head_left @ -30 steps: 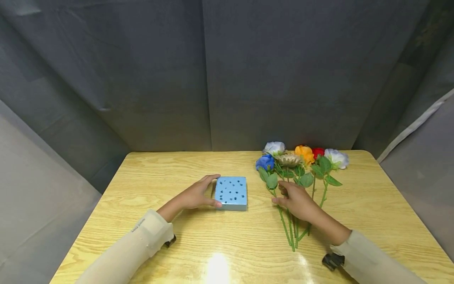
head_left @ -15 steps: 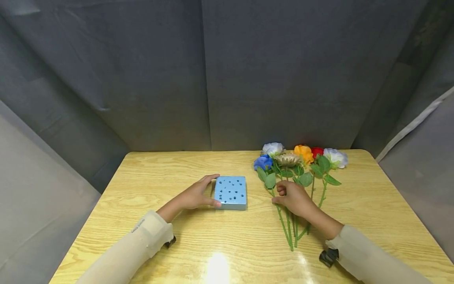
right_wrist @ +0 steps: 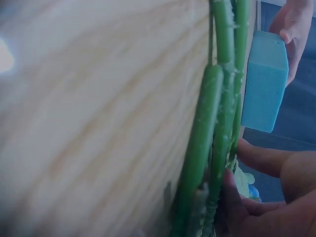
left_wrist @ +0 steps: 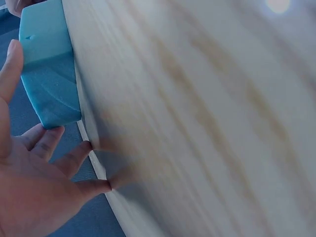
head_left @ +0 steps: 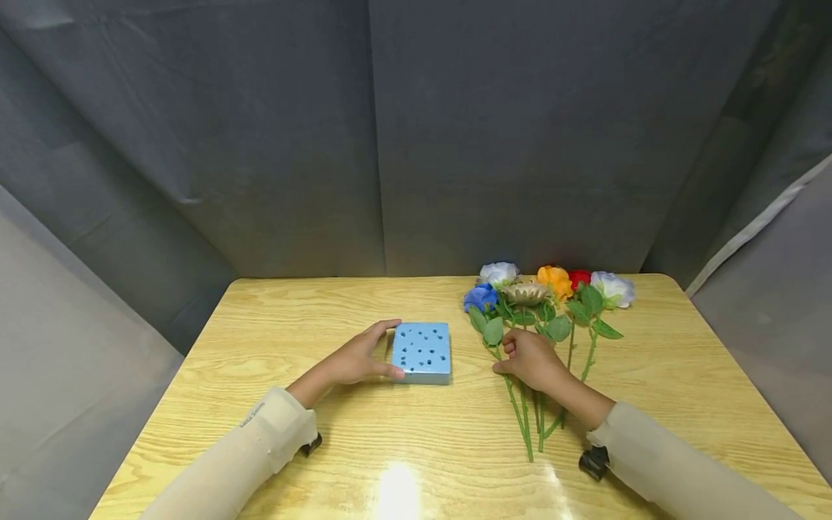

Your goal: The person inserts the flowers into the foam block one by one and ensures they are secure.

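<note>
Cloth: grey, hanging behind the bench and down both sides.
Bench: wood-grained, with a bright glare on its near part.
Sleeves: beige, coming in from the near side, one at each side of the bench.
Flowers: lying on the right part of the bench, heads towards the far edge, several stems crossing; the right hand and forearm cover part of these stems.
Blue flower: leftmost of the heads, near a white flower; its stem runs under the right fingertips, its leaves just beyond them.
Left hand: thumb and fingers set apart, gripping the left side of the block at its near and far corners.
Right hand: thumb and forefinger pinching the blue flower's stem; whether it touches other stems, I cannot tell.
Block: light blue, flat on the bench between the hands, touching the left and apart from the right.
Orange flower: right of the beige head, beside a red flower.
Holes: small and dark, scattered over the block's top.
</note>
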Tool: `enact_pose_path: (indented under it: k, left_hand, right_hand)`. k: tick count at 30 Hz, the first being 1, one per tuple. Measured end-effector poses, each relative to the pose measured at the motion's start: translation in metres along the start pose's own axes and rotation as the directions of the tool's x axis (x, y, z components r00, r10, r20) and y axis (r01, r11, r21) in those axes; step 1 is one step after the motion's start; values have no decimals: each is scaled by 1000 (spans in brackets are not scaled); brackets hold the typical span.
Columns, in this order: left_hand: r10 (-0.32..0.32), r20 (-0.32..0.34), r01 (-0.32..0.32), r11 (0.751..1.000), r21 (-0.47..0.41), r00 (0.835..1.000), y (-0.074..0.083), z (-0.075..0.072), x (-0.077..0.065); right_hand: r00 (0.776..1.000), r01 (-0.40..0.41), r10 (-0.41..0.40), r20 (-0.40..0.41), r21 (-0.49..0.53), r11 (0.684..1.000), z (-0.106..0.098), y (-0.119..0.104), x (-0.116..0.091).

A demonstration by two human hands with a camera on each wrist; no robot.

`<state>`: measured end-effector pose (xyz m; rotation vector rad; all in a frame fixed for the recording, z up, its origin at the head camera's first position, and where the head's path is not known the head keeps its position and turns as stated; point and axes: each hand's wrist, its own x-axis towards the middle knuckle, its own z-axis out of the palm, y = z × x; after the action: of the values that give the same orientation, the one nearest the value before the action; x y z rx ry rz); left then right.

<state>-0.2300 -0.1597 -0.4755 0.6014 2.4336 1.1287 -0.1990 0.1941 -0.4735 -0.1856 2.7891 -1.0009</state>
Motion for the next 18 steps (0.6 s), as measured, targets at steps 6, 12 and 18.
enact_pose_path:
  k: [6, 12, 18]
  left_hand:
    - [3, 4, -3, 1000, 0, 1000, -2, 0, 1]
    - [9, 8, -9, 1000, -3, 1000, 0, 0, 1]
    - [2, 6, -2, 1000, -3, 1000, -1, 0, 1]
  right_hand:
    - [1000, -8, 8, 3, 4, 1000, 1, 1, 3]
    - [999, -38, 37, 28, 27, 999, 0, 1, 5]
    - [995, -74, 68, 74, 79, 994, -5, -1, 8]
